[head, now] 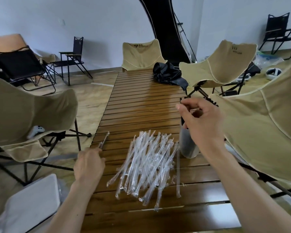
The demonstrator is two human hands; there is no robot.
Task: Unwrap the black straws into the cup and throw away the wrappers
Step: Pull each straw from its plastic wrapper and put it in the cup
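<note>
a: where is the left hand?

b: lower left of centre, at the table's left edge. its fingers pinch a thin wrapper that slants up and to the right.

a: and the right hand?

b: right of centre, above the cup. its fingers are curled and pinch something thin and dark, a black straw by the look of it (it is blurred, so only the top end shows).

a: the rest of the straws?

b: a pile of wrapped straws lies in the lower middle of the frame, just left of the cup. one more lies apart along the pile's right side.

a: anything else on the table?

b: a crumpled black bag at the far end, upper middle. tan chairs stand around.
</note>
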